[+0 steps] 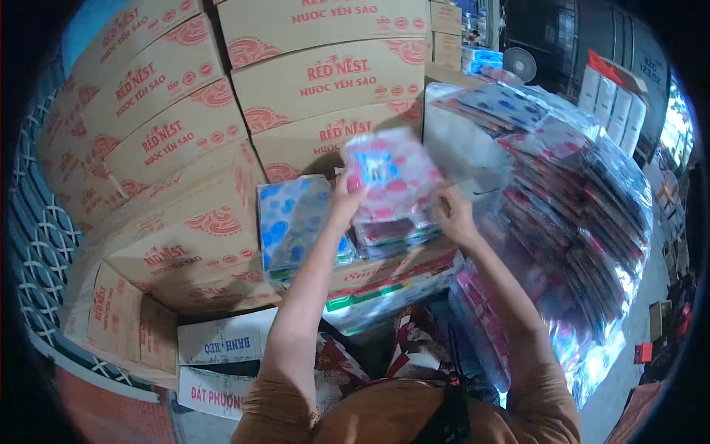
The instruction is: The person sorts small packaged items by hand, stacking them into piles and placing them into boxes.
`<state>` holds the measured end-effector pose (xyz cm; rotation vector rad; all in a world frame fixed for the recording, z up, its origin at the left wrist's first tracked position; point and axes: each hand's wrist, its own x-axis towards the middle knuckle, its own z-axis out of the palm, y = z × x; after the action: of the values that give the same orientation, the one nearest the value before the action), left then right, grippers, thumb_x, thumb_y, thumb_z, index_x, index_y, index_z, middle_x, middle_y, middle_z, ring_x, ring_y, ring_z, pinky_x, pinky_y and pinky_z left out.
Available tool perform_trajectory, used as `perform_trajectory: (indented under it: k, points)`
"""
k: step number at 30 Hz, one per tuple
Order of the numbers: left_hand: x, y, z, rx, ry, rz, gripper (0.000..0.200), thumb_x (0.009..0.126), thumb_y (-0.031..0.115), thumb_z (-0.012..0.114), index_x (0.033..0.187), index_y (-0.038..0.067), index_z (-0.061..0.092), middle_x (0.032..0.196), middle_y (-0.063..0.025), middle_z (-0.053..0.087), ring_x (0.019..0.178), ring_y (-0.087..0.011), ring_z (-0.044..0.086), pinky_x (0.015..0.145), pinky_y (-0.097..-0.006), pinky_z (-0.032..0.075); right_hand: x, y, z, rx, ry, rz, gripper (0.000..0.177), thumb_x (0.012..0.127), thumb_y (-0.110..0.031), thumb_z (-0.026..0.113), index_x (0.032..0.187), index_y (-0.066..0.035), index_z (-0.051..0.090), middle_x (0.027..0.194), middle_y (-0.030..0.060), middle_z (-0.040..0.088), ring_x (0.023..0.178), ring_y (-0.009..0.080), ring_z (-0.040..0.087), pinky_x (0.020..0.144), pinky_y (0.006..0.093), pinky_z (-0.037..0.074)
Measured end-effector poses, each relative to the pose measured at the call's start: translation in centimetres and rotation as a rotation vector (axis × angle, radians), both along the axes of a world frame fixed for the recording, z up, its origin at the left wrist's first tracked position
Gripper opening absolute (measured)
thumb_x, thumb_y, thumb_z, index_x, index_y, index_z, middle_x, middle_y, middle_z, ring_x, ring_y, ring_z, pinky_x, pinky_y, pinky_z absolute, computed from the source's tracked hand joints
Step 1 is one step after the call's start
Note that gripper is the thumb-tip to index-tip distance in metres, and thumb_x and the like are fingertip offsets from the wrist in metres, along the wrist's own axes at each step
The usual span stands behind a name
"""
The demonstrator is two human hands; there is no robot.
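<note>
A flat plastic packet [399, 177] with pink spots and a blue label is tilted up in front of me. My left hand [346, 198] grips its left side, thumb on the front. At its lower right edge, the curled fingers of my right hand [455, 213] are pinched together. Below the packet, a short pile of similar pink packets [388, 231] rests on a carton [403, 268]. Just left of that pile lies a stack of blue-spotted packets [294, 218]. The raised packet is slightly blurred.
Cartons marked Red Nest [336, 72] are stacked high ahead and to the left. A big heap of pink and blue packets [569, 214] bulges on the right. A white box [222, 342] sits low at left. A fan [519, 65] stands farther back.
</note>
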<state>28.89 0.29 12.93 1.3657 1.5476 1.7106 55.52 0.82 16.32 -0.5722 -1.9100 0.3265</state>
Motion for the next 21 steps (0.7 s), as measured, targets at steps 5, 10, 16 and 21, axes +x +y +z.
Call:
perform_trajectory:
  k: [5,10,16,21]
  points:
    - [0.3,0.0,-3.6,-0.206,0.498,0.212,0.098,0.058,0.029,0.074,0.134,0.014,0.015,0.130,-0.0232,0.029,0.118,-0.0376,0.032,0.095,-0.0424,0.031,-1.0,3.8,-6.5,-0.100,-0.318,-0.062,0.016,0.070,-0.010,0.053,0.083,-0.003,0.056,0.079,0.0175,0.056,0.074,0.0343,0.055,0.066,0.0405,0.045]
    - [4.5,-2.5,4.6,-0.544,0.991,0.140,0.100,0.059,0.045,0.067,0.136,0.017,0.010,0.136,-0.0274,0.007,0.126,-0.0435,0.010,0.102,-0.0479,0.014,-4.8,2.7,-3.9,0.073,-0.469,-0.294,0.020,0.071,-0.019,0.056,0.087,-0.007,0.057,0.093,0.0150,0.055,0.091,0.0350,0.051,0.073,0.0442,0.043]
    - [2.9,1.9,-1.3,-0.738,1.292,-0.214,0.086,0.064,0.037,0.062,0.135,0.026,0.013,0.136,-0.0230,0.018,0.121,-0.0385,0.028,0.098,-0.0426,0.028,-8.2,1.0,-5.9,-0.110,-0.908,-0.221,0.034,0.070,-0.034,0.055,0.099,-0.017,0.059,0.122,0.0058,0.041,0.117,0.0327,0.033,0.093,0.0515,0.029]
    - [2.1,2.7,-2.8,-0.787,1.184,-0.239,0.088,0.064,0.038,0.062,0.135,0.026,0.012,0.134,-0.0269,0.017,0.118,-0.0405,0.032,0.097,-0.0412,0.031,-8.7,3.4,-10.0,0.009,-0.901,-0.161,0.028,0.076,-0.028,0.046,0.097,-0.017,0.060,0.121,0.0045,0.042,0.118,0.0322,0.031,0.095,0.0515,0.027]
